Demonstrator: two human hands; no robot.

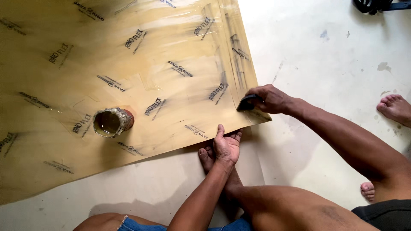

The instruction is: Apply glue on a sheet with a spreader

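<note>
A large tan sheet [128,55] with dark printed marks lies flat on the pale floor and shines with a wet, glossy coating. My right hand [267,99] presses a small dark scraper [247,102] onto the sheet's right edge near its front corner. My left hand [227,145] rests flat, fingers together, on the sheet's front edge just left of that corner. A crusted round can [112,122] holding glossy liquid stands on the sheet, well to the left of both hands.
My bare foot [207,157] sits under my left hand on the floor [325,68]. Another bare foot [396,109] is at the right edge, with toes [367,191] lower down. A dark object [376,5] lies at the top right corner.
</note>
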